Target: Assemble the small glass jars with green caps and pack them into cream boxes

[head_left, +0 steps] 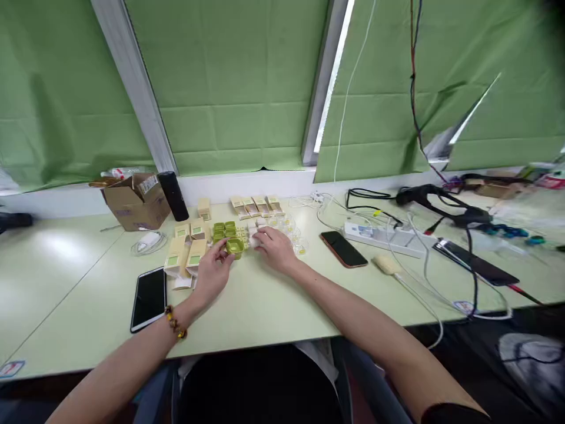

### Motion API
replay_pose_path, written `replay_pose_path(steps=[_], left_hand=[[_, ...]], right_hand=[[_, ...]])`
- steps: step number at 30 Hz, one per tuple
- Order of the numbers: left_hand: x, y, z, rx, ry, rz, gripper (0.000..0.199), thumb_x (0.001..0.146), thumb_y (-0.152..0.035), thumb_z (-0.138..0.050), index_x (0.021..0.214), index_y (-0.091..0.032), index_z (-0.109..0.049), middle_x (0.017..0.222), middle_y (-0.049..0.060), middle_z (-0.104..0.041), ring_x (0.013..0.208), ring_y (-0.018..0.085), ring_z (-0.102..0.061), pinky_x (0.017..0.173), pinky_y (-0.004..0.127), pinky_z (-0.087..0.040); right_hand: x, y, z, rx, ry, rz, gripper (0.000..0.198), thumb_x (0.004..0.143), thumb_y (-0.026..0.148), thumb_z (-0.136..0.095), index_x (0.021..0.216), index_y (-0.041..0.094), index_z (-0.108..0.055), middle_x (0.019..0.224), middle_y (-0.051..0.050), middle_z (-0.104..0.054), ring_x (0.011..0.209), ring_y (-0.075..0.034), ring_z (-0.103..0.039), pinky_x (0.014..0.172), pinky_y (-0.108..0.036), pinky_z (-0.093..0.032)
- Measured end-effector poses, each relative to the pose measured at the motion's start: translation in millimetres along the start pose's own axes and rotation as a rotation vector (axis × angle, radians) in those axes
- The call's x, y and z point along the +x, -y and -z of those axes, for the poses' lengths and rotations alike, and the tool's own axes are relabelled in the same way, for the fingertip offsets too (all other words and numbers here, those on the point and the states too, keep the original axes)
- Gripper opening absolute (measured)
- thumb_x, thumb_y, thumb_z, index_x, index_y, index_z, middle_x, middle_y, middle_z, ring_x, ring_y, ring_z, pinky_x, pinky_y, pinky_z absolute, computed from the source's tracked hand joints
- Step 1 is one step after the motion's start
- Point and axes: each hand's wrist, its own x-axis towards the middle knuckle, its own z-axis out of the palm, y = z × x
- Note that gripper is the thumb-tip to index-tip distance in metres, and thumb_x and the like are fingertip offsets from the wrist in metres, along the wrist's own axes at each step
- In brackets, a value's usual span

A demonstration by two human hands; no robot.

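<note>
Head view: one green cup (pixel 235 249) sat at the near edge of the cluster of small things on the table (pixel 265 312), pinched between the thumb and fingers of my left hand (pixel 212 275). One beaded bracelet (pixel 175 323) on that wrist. My right hand (pixel 276 247) reached in just beside it, fingertips bent down over the white pieces (pixel 252 227); I could not tell whether they were closed on one, and my fingers hid part of the count.

Just behind the held cup, four more green cups (pixel 224 228), two by two. Between these and the white pieces, small yellowish bits (pixel 241 232), too tiny to count. Right of my right hand, a spread of clear domes (pixel 286 224) with yellow marks, several, overlapping, no sure number.

Cartons, pale cream: four left cartons (pixel 195 254) gathered beside my left hand; one lone carton (pixel 203 209) behind them; four back cartons (pixel 260 206) in a row toward the wall.

Farther out: one white-framed phone (pixel 149 299) left, one orange-edged phone (pixel 343 249) right. One coiled white cable (pixel 149 242), one cardboard box (pixel 136 203), one black cylinder (pixel 173 196) leaning against it. Rightward, one white power strip (pixel 379 237) and one black strap (pixel 441 203).
</note>
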Motion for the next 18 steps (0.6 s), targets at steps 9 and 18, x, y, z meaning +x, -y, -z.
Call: replay_pose_path(steps=[9,18], left_hand=[[-2.2,-5.7,1.1,-0.032,-0.031,-0.009,0.05,0.091,-0.035,-0.069,0.137,-0.017,-0.066,0.082,0.0,-0.067,0.077,0.016,-0.062,0.08,0.031,-0.049],[-3.0,-9.3,2.5,-0.024,-0.028,-0.005,0.05,0.092,-0.035,-0.068,0.138,-0.016,-0.066,0.081,0.001,-0.067,0.078,0.017,-0.063,0.079,0.032,-0.05]], right_hand=[[-4.6,2.5,-2.6,-0.062,0.003,-0.007,0.025,0.086,0.023,-0.081,0.11,0.023,-0.076,0.125,-0.012,-0.066,0.131,-0.034,-0.049,0.112,-0.05,-0.042],[-6.2,4.8,-3.4,-0.036,0.086,-0.057,0.022,0.085,0.027,-0.082,0.106,0.023,-0.078,0.125,-0.012,-0.064,0.134,-0.036,-0.043,0.115,-0.053,-0.039]])
